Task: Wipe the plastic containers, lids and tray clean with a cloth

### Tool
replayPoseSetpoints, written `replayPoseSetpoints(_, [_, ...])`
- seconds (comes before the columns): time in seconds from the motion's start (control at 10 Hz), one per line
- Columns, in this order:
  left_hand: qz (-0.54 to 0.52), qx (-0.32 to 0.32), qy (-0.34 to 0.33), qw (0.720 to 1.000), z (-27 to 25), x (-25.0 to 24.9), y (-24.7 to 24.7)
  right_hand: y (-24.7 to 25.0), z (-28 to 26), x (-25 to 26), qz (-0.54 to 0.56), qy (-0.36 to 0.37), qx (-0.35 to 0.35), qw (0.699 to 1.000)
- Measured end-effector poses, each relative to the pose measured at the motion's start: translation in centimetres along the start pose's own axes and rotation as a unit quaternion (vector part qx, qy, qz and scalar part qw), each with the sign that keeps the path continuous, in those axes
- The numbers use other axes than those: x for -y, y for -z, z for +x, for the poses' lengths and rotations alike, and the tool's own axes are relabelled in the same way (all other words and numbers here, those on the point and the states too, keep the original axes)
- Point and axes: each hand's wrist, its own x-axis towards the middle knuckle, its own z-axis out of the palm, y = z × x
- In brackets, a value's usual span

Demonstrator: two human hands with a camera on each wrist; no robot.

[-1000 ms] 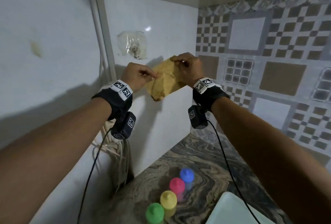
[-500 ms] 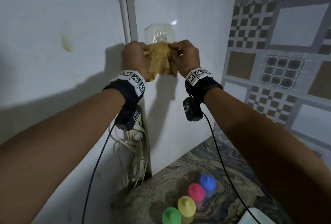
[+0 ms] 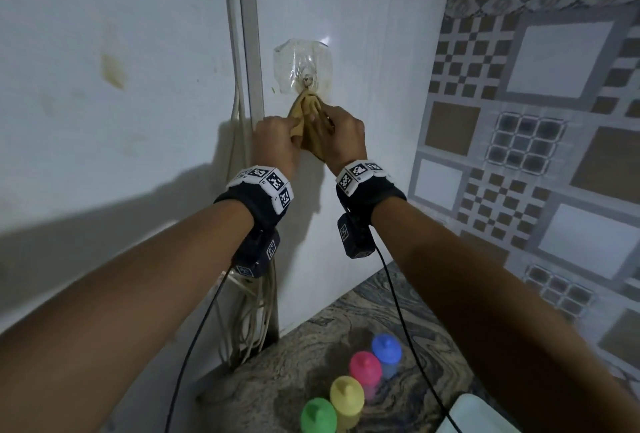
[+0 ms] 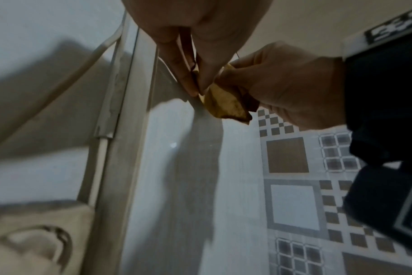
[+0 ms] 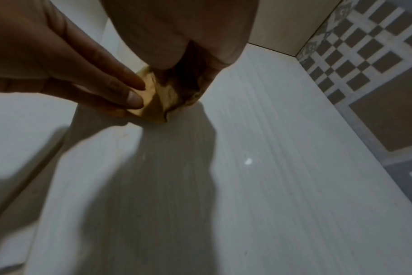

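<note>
A yellow cloth (image 3: 307,113) hangs bunched from a small metal hook (image 3: 308,80) on a clear adhesive pad stuck to the white wall. My left hand (image 3: 277,140) pinches its left side and my right hand (image 3: 341,136) pinches its right side, just below the hook. The cloth (image 4: 226,104) shows between both hands in the left wrist view, and its lower fold (image 5: 160,100) in the right wrist view. Several small containers stand on the marble counter below, with green (image 3: 318,415), yellow (image 3: 346,398), pink (image 3: 365,368) and blue (image 3: 386,349) lids. A white tray corner (image 3: 478,413) lies at the bottom right.
A white conduit strip (image 3: 247,52) runs down the wall left of the hook, with a bundle of pale cables (image 3: 252,322) below it. Patterned tiles (image 3: 536,155) cover the right wall. The marble counter (image 3: 294,363) ends at the wall corner.
Both hands brought the cloth from open air up to the wall hook, then slid lower along it; the cloth now hangs bunched from the hook between them.
</note>
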Motion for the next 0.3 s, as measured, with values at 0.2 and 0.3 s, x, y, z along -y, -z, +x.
replayPoseSetpoints(0.2, [-0.091, 0.005, 0.015, 0.996, -2.1, 0.8, -1.2, -0.5, -2.6, -0.3, -0.019, -0.04, 0.014, 0.999])
replayPoseSetpoints(0.3, [-0.095, 0.032, 0.048, 0.994, -4.1, 0.4, -0.8, 0.2, -5.0, -0.2, -0.043, -0.061, 0.047, 0.996])
